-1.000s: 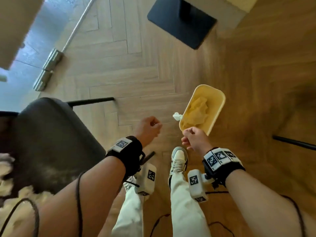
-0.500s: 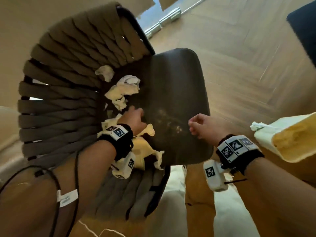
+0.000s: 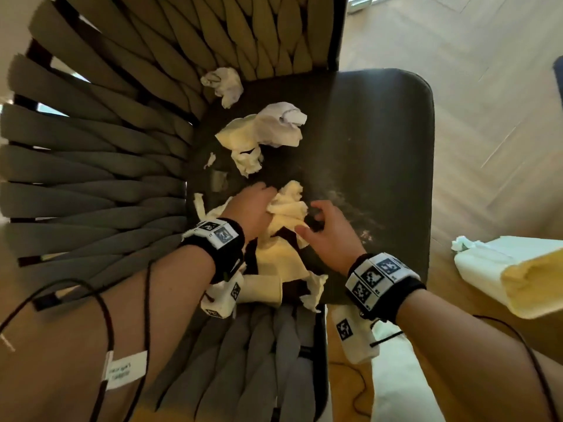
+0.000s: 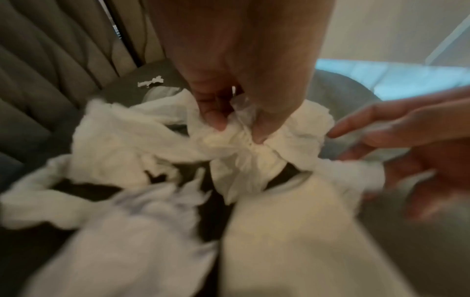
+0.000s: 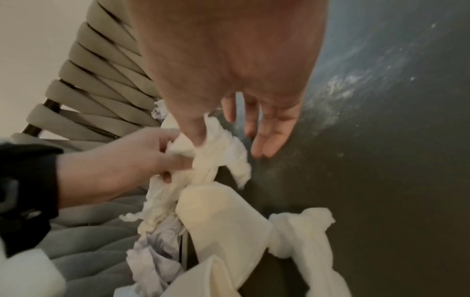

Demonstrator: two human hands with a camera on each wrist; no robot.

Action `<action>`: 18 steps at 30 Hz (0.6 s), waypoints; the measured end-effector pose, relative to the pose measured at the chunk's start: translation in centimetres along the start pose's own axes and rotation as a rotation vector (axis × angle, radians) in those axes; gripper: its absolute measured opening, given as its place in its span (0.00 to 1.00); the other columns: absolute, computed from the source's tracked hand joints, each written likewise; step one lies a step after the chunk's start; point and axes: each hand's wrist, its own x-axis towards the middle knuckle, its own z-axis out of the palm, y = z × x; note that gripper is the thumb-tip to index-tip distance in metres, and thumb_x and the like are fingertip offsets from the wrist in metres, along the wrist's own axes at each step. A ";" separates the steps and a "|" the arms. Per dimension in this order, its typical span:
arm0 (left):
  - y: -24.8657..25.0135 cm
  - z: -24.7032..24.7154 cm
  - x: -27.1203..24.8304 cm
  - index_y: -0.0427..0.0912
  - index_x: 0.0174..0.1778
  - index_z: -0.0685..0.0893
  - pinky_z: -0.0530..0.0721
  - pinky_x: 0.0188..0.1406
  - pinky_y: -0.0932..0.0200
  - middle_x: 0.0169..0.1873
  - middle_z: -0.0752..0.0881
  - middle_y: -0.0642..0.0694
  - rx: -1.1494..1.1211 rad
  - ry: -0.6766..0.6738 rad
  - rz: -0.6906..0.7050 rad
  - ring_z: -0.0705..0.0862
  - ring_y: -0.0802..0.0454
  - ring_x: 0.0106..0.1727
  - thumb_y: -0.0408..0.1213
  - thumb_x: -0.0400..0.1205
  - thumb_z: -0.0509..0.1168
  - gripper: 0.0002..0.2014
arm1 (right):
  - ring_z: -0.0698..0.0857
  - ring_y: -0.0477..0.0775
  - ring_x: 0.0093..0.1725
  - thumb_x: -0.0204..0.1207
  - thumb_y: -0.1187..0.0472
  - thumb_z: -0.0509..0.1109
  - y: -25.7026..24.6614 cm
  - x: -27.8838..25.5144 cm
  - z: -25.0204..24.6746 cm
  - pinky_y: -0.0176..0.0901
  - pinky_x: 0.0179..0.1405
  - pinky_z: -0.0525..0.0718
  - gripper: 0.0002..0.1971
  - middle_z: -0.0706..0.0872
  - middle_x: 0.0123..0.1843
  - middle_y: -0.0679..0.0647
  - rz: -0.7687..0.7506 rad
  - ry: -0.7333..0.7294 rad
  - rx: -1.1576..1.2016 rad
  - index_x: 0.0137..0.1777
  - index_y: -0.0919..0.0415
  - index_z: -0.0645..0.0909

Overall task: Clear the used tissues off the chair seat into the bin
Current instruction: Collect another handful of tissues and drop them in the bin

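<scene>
Several crumpled white and cream tissues lie on the dark grey chair seat (image 3: 380, 147). One ball (image 3: 224, 82) sits by the woven backrest, a larger wad (image 3: 262, 135) mid-seat, and a flatter heap (image 3: 280, 263) at the near edge. My left hand (image 3: 268, 196) (image 4: 236, 128) pinches a bunched tissue (image 3: 286, 205) (image 4: 244, 158) (image 5: 218, 152) between thumb and fingers. Just right of it, my right hand (image 3: 309, 219) (image 5: 231, 140) is spread with straight fingers, its thumb touching the same tissue. The cream bin (image 3: 524, 278) stands on the floor to the right.
The woven strap backrest (image 3: 100, 166) curves around the seat's left and near sides. A tissue scrap (image 3: 461, 243) hangs at the bin's rim. Pale crumbs or dust (image 3: 350, 205) mark the seat. Wooden herringbone floor (image 3: 472, 86) lies beyond.
My view swung from the bin on the floor to the chair. The left hand went to the tissues and pinched one. The right hand moved in from the seat's edge and spread its fingers.
</scene>
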 end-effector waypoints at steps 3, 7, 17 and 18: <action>1.9 -1.8 -0.3 0.39 0.50 0.82 0.79 0.52 0.50 0.47 0.79 0.44 -0.252 0.148 0.089 0.81 0.44 0.52 0.32 0.78 0.65 0.06 | 0.82 0.54 0.61 0.79 0.34 0.55 -2.3 0.2 -0.9 0.62 0.63 0.82 0.26 0.79 0.71 0.53 0.172 -0.046 0.525 0.72 0.47 0.70; 5.5 -4.1 -0.6 0.39 0.53 0.84 0.79 0.48 0.58 0.47 0.84 0.45 -0.513 0.192 0.202 0.82 0.51 0.48 0.37 0.79 0.68 0.09 | 0.89 0.58 0.55 0.80 0.33 0.48 -5.2 0.8 -2.9 0.60 0.51 0.88 0.32 0.90 0.57 0.58 0.296 -0.229 1.172 0.72 0.51 0.77; 5.5 -5.0 0.2 0.43 0.54 0.85 0.79 0.57 0.58 0.51 0.83 0.47 -0.422 0.374 0.189 0.80 0.53 0.54 0.42 0.84 0.61 0.11 | 0.87 0.56 0.35 0.77 0.59 0.65 -3.6 2.1 -6.4 0.41 0.23 0.83 0.13 0.88 0.43 0.61 0.305 0.042 0.962 0.56 0.65 0.83; 5.4 -4.9 1.0 0.43 0.57 0.84 0.80 0.57 0.58 0.54 0.82 0.46 -0.365 0.398 0.164 0.81 0.52 0.54 0.41 0.83 0.62 0.11 | 0.87 0.58 0.37 0.76 0.60 0.66 -2.8 1.8 -6.6 0.41 0.23 0.83 0.12 0.88 0.45 0.63 0.307 0.062 0.917 0.56 0.64 0.84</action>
